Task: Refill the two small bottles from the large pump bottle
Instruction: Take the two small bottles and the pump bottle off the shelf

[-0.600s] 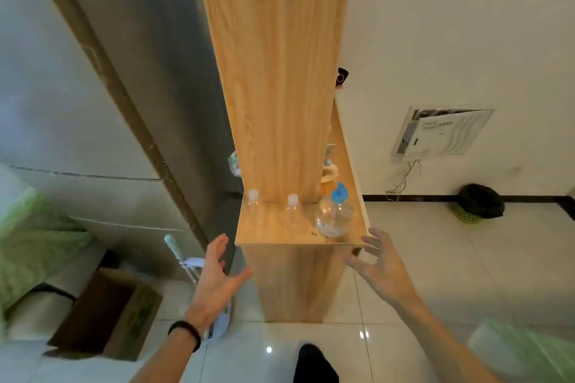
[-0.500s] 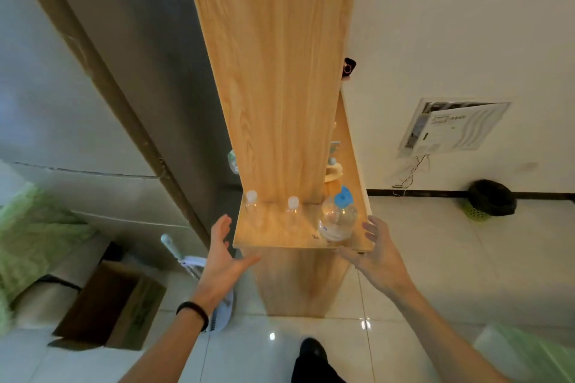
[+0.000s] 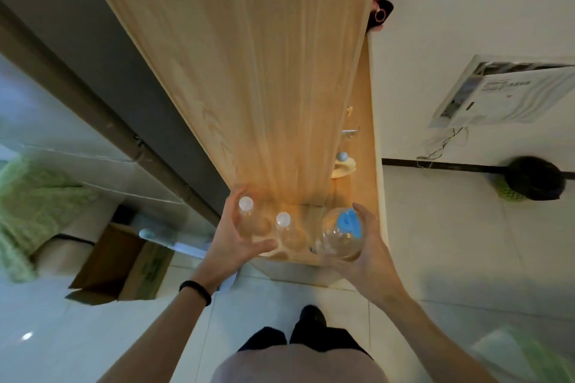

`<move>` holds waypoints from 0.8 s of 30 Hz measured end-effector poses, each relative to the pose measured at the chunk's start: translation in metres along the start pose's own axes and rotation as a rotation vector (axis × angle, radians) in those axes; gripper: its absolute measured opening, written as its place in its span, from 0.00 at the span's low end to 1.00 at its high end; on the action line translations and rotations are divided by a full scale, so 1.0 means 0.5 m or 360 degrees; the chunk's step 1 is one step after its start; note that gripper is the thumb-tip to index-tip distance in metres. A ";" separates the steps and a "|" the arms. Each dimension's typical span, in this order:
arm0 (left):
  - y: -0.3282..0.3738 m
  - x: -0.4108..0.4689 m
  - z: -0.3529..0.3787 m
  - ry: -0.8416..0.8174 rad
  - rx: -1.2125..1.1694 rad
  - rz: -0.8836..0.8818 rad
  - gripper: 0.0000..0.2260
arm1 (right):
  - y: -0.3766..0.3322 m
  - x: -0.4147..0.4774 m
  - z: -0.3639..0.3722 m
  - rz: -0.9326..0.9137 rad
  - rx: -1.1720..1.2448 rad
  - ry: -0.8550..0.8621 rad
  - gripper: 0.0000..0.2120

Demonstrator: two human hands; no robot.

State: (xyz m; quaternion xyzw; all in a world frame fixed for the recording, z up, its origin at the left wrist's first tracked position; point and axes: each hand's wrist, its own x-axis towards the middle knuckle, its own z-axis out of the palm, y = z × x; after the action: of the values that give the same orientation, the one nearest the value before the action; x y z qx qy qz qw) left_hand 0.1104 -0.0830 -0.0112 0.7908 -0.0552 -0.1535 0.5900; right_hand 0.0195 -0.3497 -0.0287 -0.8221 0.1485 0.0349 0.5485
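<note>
Two small clear bottles with white caps stand on a narrow wooden ledge (image 3: 368, 227): the left small bottle (image 3: 248, 216) and the right small bottle (image 3: 286, 232). Right of them stands the large clear pump bottle (image 3: 342, 235) with a blue pump head. My left hand (image 3: 231, 238) cups the left small bottle, fingers behind it and thumb under its base. My right hand (image 3: 370, 253) wraps the large pump bottle from the right and below. Whether either bottle is lifted off the ledge cannot be told.
A tall wooden panel (image 3: 249, 71) rises behind the ledge. Further back on the ledge lies a pale dish with a small ball (image 3: 343, 163). A cardboard box (image 3: 124, 264) sits on the floor at left. A black bin (image 3: 532, 179) stands by the right wall.
Both hands moved up from below the ledge onto the bottles: the left closed around the left small bottle, the right around the large pump bottle. The view came closer.
</note>
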 end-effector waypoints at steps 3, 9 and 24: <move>-0.007 0.002 0.017 0.0032 0.0021 -0.0016 0.44 | 0.002 0.004 -0.002 -0.0016 -0.0008 0.0021 0.47; -0.011 -0.001 0.042 0.0069 0.0090 -0.0056 0.43 | 0.014 0.012 0.002 -0.0018 -0.0080 0.0028 0.48; -0.004 -0.008 0.155 0.0344 -0.0148 -0.0057 0.51 | 0.006 -0.017 0.030 -0.0026 -0.0028 0.0200 0.46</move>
State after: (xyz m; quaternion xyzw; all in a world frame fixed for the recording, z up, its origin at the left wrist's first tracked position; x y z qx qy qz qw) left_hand 0.0824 -0.1524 -0.0321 0.7754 0.0298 -0.0803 0.6256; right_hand 0.0122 -0.3356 -0.0353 -0.8286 0.1758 -0.0200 0.5311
